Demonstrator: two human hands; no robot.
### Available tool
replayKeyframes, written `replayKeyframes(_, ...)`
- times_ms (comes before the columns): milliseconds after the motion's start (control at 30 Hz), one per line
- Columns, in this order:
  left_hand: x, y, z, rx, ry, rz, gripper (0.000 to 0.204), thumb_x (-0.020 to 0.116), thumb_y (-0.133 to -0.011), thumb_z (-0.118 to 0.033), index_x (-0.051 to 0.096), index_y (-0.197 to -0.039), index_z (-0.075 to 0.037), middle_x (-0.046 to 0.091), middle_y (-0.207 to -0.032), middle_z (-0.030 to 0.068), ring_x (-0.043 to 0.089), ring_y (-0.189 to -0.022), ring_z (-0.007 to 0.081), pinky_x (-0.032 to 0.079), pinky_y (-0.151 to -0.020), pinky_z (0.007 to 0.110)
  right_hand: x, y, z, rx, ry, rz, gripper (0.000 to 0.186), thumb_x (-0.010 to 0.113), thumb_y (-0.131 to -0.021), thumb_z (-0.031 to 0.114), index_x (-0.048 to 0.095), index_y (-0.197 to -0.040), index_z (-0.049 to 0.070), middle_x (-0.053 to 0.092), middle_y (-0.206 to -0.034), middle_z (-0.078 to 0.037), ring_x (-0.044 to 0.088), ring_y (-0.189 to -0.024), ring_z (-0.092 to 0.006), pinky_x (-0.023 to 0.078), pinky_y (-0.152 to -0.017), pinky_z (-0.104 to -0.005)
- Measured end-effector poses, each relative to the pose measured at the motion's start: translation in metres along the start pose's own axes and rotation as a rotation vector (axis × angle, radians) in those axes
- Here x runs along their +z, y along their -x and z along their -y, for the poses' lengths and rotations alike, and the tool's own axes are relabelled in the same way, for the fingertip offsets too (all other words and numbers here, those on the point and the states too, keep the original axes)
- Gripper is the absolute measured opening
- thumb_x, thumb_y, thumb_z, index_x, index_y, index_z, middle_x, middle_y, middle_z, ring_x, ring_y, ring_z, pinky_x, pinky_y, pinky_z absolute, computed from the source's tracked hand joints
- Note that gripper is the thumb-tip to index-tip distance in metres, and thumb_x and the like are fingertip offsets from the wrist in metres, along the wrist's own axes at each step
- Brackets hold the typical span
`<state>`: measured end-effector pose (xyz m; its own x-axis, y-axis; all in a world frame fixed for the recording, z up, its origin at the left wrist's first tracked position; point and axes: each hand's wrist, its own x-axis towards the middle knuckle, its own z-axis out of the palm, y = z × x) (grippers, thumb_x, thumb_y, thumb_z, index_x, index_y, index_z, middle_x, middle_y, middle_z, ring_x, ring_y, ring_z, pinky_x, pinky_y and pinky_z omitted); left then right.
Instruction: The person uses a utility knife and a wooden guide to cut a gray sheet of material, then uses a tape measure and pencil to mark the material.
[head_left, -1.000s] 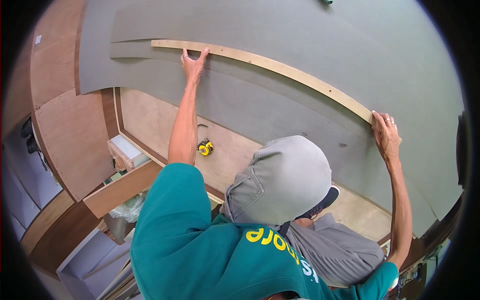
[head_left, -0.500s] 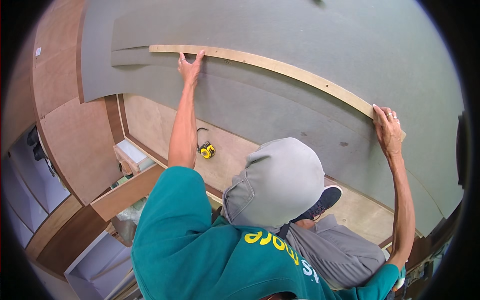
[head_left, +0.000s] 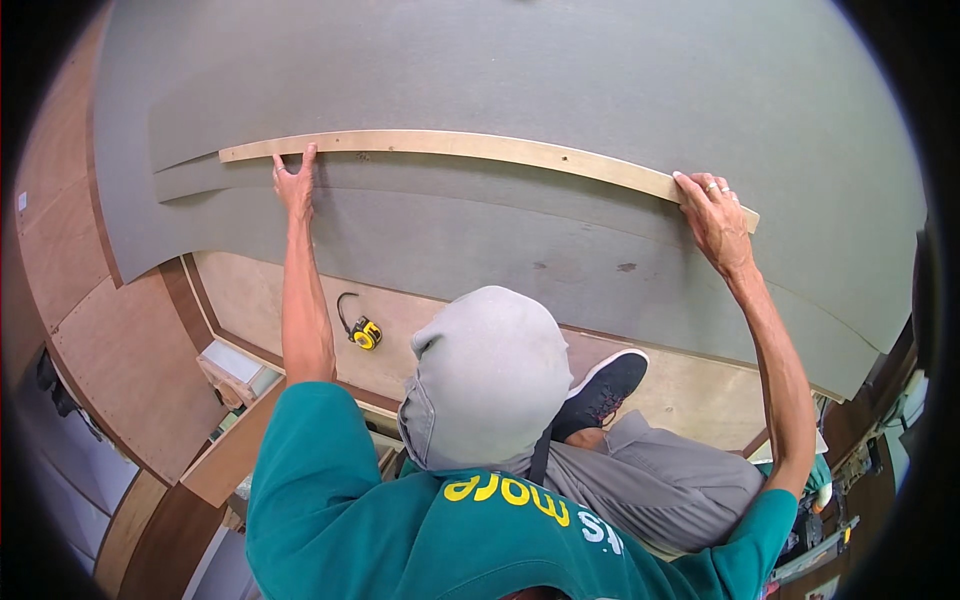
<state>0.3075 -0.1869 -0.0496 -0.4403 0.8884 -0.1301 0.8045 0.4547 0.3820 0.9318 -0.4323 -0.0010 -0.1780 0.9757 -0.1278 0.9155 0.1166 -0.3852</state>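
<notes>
A long pale wooden strip (head_left: 450, 143) lies across large grey sheets (head_left: 590, 70), which have long cut edges. My left hand (head_left: 294, 180) grips the strip's near edge toward its left end, thumb and fingertips spread against it. Near the other end, my right hand (head_left: 718, 215) holds the strip with fingers curled over it and rings showing. A yellow-and-black tape measure (head_left: 367, 333) with a black strap rests on the pale plywood (head_left: 240, 290) below the sheets, between my left forearm and a grey cloth cap.
Brown plywood panels (head_left: 130, 380) and an open board frame (head_left: 225, 455) stand on the left. The grey cap (head_left: 485, 385), a dark shoe (head_left: 600, 390) and grey-trousered leg (head_left: 660, 480) occupy the lower middle. Tools and a dark clamp-like item (head_left: 815, 555) sit at lower right.
The view has shifted, putting the sheets and strip lower and leftward in the picture. Both hands keep hold of the strip, which appears slightly further left on the sheets. More of the shoe shows.
</notes>
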Motion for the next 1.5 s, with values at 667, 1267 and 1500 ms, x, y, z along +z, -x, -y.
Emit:
replayKeyframes(667,-0.002,0.004,-0.005,0.033,-0.009,0.015,0.115,0.072,-0.072,-0.070,0.028,-0.152,-0.001,0.030,-0.155,0.0241,0.028,-0.143,0.0415,0.027,-0.116,0.049,0.000,0.001,-0.001,0.015,0.012,0.017,0.047,0.065,-0.083,0.002,0.056,-0.128,0.009,0.058,-0.117,-0.008,0.057,-0.108,-0.0290,0.048,-0.085,-0.0422)
replayKeyframes(1267,-0.006,0.008,-0.008,0.027,0.001,-0.011,0.117,0.074,-0.070,-0.069,0.028,-0.152,0.000,0.032,-0.155,0.0196,0.029,-0.142,0.0408,0.026,-0.117,0.048,0.000,-0.004,0.005,0.034,0.032,0.036,0.047,0.063,-0.084,0.001,0.055,-0.129,0.008,0.057,-0.118,-0.008,0.056,-0.108,-0.0287,0.048,-0.087,-0.0418)
replayKeyframes(1500,-0.005,0.009,-0.010,0.044,0.016,-0.007,0.116,0.074,-0.070,-0.069,0.028,-0.152,0.001,0.033,-0.155,0.0202,0.029,-0.142,0.0419,0.026,-0.117,0.049,-0.001,-0.002,0.002,0.036,0.035,0.083,0.049,0.063,-0.085,0.001,0.052,-0.133,0.006,0.056,-0.121,-0.010,0.055,-0.110,-0.0305,0.047,-0.089,-0.0427)
